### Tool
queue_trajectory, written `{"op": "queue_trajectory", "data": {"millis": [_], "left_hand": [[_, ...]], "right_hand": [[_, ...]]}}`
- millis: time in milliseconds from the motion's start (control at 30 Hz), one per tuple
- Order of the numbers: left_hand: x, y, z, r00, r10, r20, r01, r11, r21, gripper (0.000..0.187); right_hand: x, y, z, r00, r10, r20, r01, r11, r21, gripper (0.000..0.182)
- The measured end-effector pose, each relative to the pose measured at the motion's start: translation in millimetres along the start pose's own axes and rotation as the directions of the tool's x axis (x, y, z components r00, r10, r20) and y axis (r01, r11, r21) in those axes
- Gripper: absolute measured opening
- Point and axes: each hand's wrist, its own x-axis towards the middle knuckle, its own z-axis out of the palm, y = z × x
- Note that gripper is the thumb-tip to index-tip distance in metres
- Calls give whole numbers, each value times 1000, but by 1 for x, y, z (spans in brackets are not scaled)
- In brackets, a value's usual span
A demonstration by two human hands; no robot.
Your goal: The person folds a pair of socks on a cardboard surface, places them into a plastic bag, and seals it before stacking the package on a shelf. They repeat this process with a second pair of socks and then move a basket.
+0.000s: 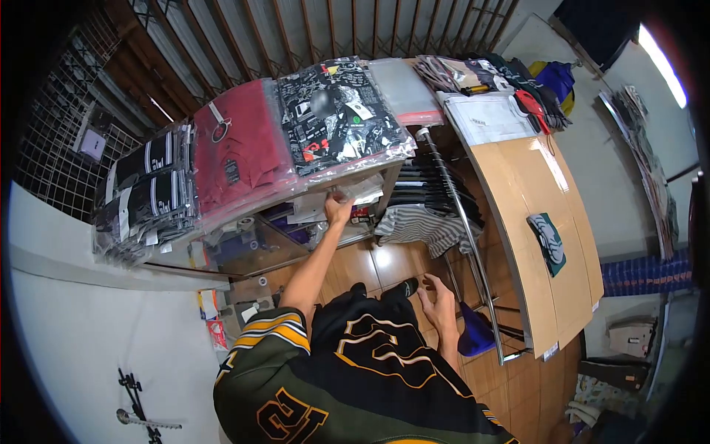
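Two bare hands show below a crowded shop counter. The left hand (338, 209) is raised at the end of an outstretched arm, its fingers curled onto the edge of a clear plastic garment bag (362, 191) that sticks out from the bottom of the stack, just under the black-and-white printed shirt pack (339, 117). How firmly the fingers pinch it cannot be told, since they are small in the view. The right hand (439, 303) hangs low near the person's waist, fingers spread loosely and holding nothing, over the brown tiled floor (384, 263) and beside the purple cloth (475, 334) at the foot of the metal rail (462, 222).

On the counter, the printed pack lies between a stack of bagged maroon shirts (240, 152) on its left and an empty zip bag with a red seal (407, 92) on its right. Further left sit bundles of black shirts with white stripes (148, 192). Striped garments (421, 226) hang under the counter by the rail. A long tan cardboard sheet (540, 222) leans to the right, with a small green-and-white folded item (549, 240) lying on it. The person wears a dark jersey (355, 377) with yellow trim and numbers.
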Motion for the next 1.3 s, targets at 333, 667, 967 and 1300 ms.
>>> {"op": "queue_trajectory", "data": {"millis": [333, 667, 967, 1300], "left_hand": [[28, 16, -1, 999, -42, 1, 40, 970, 241, 51], [29, 7, -11, 1000, 24, -17, -21, 992, 122, 24], [32, 7, -10, 999, -50, -2, 50, 999, 5, 23], [33, 27, -5, 924, -293, 245, 379, 785, -490, 70]], "right_hand": [[-26, 12, -21, 983, 127, -132, -137, 988, -69, 39], [-23, 11, -9, 990, 89, -107, -94, 995, -37, 39], [-19, 10, -4, 992, 72, -100, -75, 997, -31, 41], [-25, 8, 0, 991, 91, -98, -93, 995, -20, 40]]}}
